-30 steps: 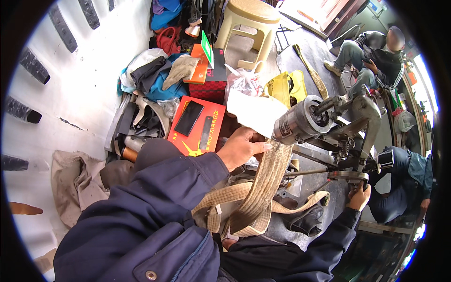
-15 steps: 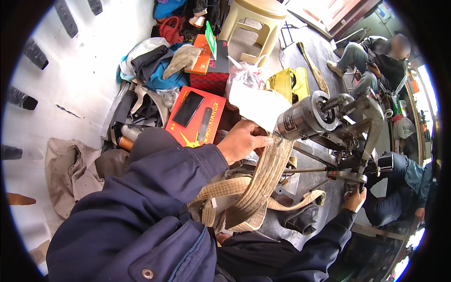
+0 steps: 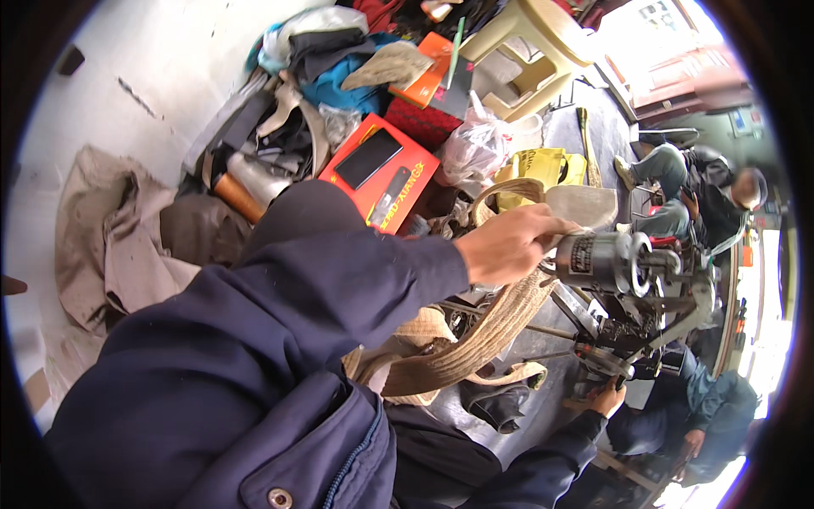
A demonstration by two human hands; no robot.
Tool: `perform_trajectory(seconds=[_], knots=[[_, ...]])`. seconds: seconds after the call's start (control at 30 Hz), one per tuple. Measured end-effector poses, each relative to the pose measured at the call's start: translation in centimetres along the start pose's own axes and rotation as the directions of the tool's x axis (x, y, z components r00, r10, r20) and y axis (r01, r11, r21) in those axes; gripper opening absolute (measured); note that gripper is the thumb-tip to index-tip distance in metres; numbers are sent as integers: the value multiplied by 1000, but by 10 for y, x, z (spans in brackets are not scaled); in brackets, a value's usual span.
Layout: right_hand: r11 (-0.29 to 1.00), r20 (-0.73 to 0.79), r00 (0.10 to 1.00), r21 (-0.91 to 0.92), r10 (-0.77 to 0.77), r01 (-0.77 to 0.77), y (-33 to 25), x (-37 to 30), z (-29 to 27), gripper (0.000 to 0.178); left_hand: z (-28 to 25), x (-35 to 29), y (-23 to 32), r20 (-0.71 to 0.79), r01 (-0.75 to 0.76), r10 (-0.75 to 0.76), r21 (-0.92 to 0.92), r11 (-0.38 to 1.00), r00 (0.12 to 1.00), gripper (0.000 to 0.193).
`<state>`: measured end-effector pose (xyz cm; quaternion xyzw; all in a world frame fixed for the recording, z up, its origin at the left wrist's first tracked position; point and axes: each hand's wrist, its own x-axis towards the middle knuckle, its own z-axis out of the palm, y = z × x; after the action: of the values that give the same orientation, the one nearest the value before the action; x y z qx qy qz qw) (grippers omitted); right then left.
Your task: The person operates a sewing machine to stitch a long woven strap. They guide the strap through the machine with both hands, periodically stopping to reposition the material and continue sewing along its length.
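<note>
My left hand (image 3: 513,246), palm down with its fingers drawn together, grips a ribbed beige strap (image 3: 475,343) beside the cylindrical metal head of a hand-cranked sewing machine (image 3: 593,259). The thumb and the stitching spot are hidden. The strap hangs in a long curve below the hand, and a loop of it (image 3: 506,188) rises beyond. A pale flat piece (image 3: 583,206) lies past my fingertips, against the machine head. At lower right, my right hand (image 3: 608,400) is closed on the handle at the machine's hand wheel (image 3: 600,360).
A red box (image 3: 360,174) bearing a black phone (image 3: 370,159) lies left of the machine. Beyond stand a plastic bag (image 3: 476,144), a yellow bag (image 3: 551,168) and a cream stool (image 3: 526,59). One person (image 3: 704,191) sits at far right, another (image 3: 687,403) nearer.
The view has turned, shifting the surroundings. My left hand has gone from pinching the strap's edge to lying over it, and a strap loop now shows beyond. My right hand stays at the wheel.
</note>
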<state>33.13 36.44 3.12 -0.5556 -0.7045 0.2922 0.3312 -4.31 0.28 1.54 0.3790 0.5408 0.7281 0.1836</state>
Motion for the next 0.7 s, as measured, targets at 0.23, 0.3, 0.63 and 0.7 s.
perform_trajectory(seconds=[0.23,0.3,0.63,0.7], knots=[[997,78,994,11,77,-78,3,12,-12,16,-25,18,2,104,241,-218,-323,915,970,62],[993,70,992,50,103,-106,1,15,-12,13,-27,21,1,48,230,-228,-361,904,972,59],[976,32,976,-49,215,-213,-5,9,-14,14,10,15,13,61,226,-265,-720,656,962,50],[970,22,971,-58,237,-236,-8,8,-13,15,23,11,19,-149,12,-66,-333,943,987,51]])
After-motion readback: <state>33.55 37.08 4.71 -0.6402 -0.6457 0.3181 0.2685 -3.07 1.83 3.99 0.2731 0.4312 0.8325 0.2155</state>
